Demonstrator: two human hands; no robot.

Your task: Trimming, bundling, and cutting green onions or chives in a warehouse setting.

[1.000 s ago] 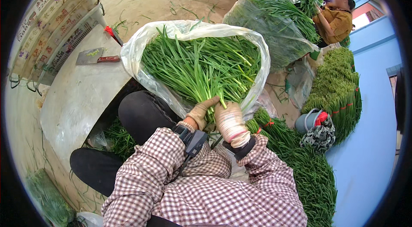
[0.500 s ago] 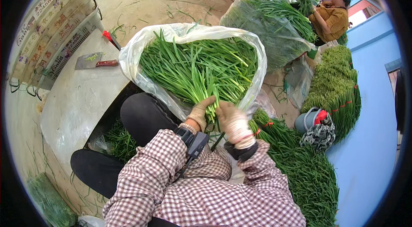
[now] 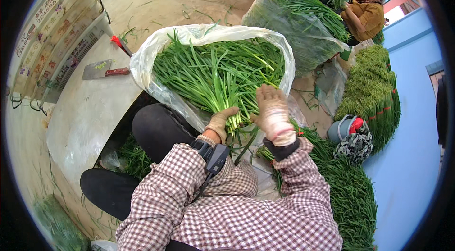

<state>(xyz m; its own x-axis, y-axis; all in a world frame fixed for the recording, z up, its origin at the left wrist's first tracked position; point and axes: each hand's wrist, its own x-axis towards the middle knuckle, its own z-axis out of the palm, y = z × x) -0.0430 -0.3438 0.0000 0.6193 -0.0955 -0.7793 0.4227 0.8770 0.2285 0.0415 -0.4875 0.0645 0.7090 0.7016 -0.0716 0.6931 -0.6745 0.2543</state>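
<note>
My gloved left hand (image 3: 222,122) is wrapped round the pale lower ends of a bunch of garlic chives (image 3: 215,87), whose green leaves fan out away from me. That bunch lies over more loose chives (image 3: 256,59) heaped in a large clear plastic bag (image 3: 142,63) with its rim folded open. To the right of the held stems my gloved right hand (image 3: 272,109) hovers by the bag's near right edge, fingers stretched out and nothing in them. A few leaves hang down below the left hand.
A cleaver (image 3: 106,71) lies on a metal table (image 3: 90,113) at left, beside stacked crates (image 3: 61,33). Tied chive bundles (image 3: 346,194) and a grey bucket (image 3: 342,130) stand at right. A co-worker (image 3: 365,16) handles greens behind another full bag (image 3: 289,37).
My right hand has come away from the stems, moving up and to the right, and its fingers have opened. The left hand keeps its hold on the chives.
</note>
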